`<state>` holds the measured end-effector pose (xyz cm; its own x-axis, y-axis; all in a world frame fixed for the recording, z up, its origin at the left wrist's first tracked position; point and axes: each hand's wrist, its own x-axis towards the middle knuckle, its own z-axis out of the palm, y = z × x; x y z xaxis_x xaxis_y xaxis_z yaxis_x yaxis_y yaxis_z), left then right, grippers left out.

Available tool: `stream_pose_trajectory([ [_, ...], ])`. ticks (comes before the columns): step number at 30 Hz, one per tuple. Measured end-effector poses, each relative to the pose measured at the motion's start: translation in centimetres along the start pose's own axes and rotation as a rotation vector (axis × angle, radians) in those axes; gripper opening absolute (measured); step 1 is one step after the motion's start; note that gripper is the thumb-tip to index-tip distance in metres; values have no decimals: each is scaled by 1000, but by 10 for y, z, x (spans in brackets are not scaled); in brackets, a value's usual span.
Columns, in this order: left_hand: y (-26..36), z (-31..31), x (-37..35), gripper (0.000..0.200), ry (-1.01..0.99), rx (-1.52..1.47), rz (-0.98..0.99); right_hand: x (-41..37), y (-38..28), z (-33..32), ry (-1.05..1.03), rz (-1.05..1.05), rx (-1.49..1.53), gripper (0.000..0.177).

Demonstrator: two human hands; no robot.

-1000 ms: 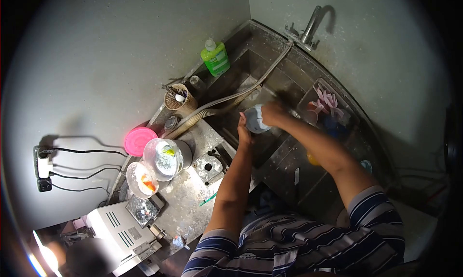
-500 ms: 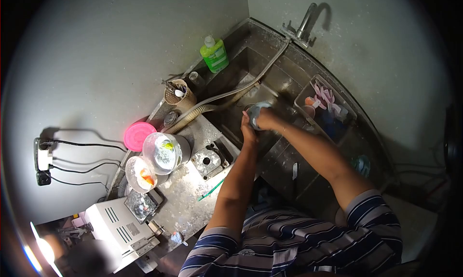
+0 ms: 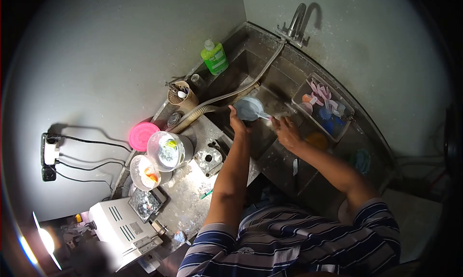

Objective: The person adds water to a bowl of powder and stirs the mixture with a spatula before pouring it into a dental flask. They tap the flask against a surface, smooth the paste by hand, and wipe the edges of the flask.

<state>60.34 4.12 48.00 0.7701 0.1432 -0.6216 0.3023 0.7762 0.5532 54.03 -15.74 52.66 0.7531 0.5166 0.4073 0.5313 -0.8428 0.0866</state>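
Observation:
A round mixing bowl (image 3: pixel 249 108) with pale grey-blue contents or lining is held over the sink. My left hand (image 3: pixel 239 124) is closed around the bowl's near left side, the thumb up at its rim. My right hand (image 3: pixel 288 134) is closed on the handle of a whitish spatula (image 3: pixel 264 115). The spatula's far end reaches over the bowl's right rim, and its exact shape there is hard to make out. The bowl's underside is hidden.
A plastic bin (image 3: pixel 343 132) of pink and blue pieces stands right of the sink (image 3: pixel 251 65). A hose runs from the faucet (image 3: pixel 296 24). Left are a green soap bottle (image 3: pixel 215 59), a wicker cup (image 3: pixel 182 101), clear tubs (image 3: pixel 166 150) and a white machine (image 3: pixel 120 229).
My right hand has drawn back to the right, away from the bowl's inside, bringing the spatula into view. The bowl has shifted slightly left, with its opening now showing.

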Motion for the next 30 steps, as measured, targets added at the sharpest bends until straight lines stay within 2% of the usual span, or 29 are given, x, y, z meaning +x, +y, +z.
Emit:
stream_pose_trajectory([
  [2, -4, -10, 7, 71, -82, 41, 62, -7, 6, 1, -21, 6, 87, 32],
  [4, -13, -11, 3, 71, -169, 87, 115, 1, 2, 5, -89, 304, 467, 27],
  [5, -15, -6, -5, 69, -211, 61, 73, 20, -10, -19, -24, 446, 656, 19],
  [6, -17, -2, -12, 68, -248, 32, 33, 12, -9, 4, -23, 449, 654, 19],
  [8, -23, -1, -20, 69, -258, -14, 49, -9, -13, 73, -130, 1000, 1221, 22],
  [9, -20, -1, -20, 70, -272, -63, 71, -5, -12, 18, -292, 1138, 1308, 32],
  [10, -14, -3, -22, 70, -265, -67, 82, -21, -3, 4, -353, 1223, 1578, 38],
  [11, -9, -5, -24, 75, -256, -19, 88, -32, -2, -27, -380, 1243, 1623, 37],
  [13, 0, -9, -35, 80, -233, 18, 101, -67, -13, -40, -225, 1399, 1630, 38],
  [15, 12, -8, -53, 84, -279, -49, 68, -131, -14, -16, -238, 1203, 1367, 37],
  [16, 16, -10, -61, 84, -262, -62, 82, -165, -9, 2, -367, 993, 963, 31],
  [17, 18, -13, -71, 84, -332, -75, 60, -165, -14, -20, -633, 856, 592, 24],
  [18, 22, -17, -82, 83, -401, -86, 44, -160, -25, -39, -648, 824, 602, 24],
  [19, 24, -17, -96, 80, -384, -78, 114, -150, -40, -58, -498, 659, 259, 27],
  [20, 26, -26, -107, 77, -400, -146, 36, -138, -52, -78, -331, 486, -71, 35],
  [21, 28, -30, -125, 76, -373, -162, 56, -113, -53, -93, -503, 549, 150, 52],
  [23, 32, -42, -162, 75, -355, -209, 108, -78, -61, -82, -306, 390, 417, 51],
  [25, 37, -65, -206, 77, -318, -197, 167, -17, -79, -63, -226, 42, 652, 56],
  [26, 38, -79, -230, 78, -307, -212, 196, 17, -97, -42, -384, 178, 917, 59],
  [27, 40, -92, -254, 79, -282, -211, 246, 38, -116, -41, -140, -198, 801, 67],
  [28, 39, -108, -278, 80, -253, -209, 298, 52, -135, -35, -189, -307, 867, 77],
  [29, 33, -131, -297, 80, -228, -223, 339, 74, -153, 3, -258, -478, 689, 100],
  [30, 27, -151, -319, 79, -184, -209, 406, 94, -175, -20, -449, -523, 507, 122],
])
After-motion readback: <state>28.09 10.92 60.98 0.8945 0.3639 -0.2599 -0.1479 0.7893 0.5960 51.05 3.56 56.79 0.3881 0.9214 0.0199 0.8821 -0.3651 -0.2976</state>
